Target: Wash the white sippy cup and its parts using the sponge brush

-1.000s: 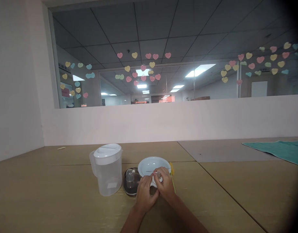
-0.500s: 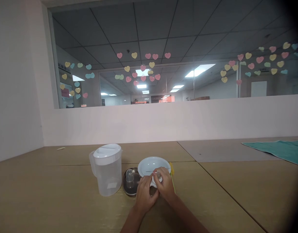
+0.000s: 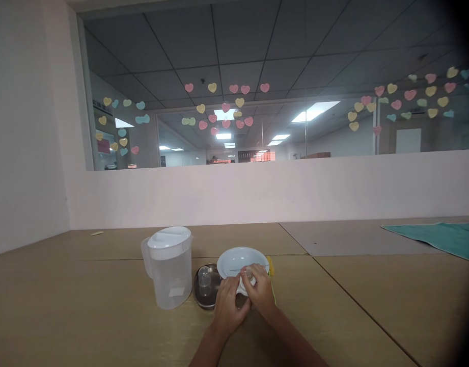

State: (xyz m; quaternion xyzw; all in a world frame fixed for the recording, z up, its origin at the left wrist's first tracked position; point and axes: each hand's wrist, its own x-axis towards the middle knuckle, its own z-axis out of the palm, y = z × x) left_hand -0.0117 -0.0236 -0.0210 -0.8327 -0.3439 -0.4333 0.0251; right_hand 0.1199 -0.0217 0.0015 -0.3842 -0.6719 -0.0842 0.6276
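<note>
White fitting with a small clear tip, low in the frame and just right of centre, is between my two bare hands. My left hand closes on it from the left, fingers bent forward; my right hand wraps it from the right, its fingers arching over near the tip. Both hands are clamped on this one piece and meet below it. How hard they press, and what my hidden fingertips do underneath, I cannot tell.

Just beyond the grip sits a pale blue dish, a thin rod lying across it. At its right edge is something yellow, too small to make out. Left of my hands, a dark metal tray bears a clear, domed cup; farther left, a lidded see-through pitcher stands upright on the tan table. A teal cloth lies at the right edge of the frame.

Handling this well, I judge, means steadying the white part with one hand while the other works gently, with even pressure around it, so that the tip, which looks soft, is not pinched or bent.
</note>
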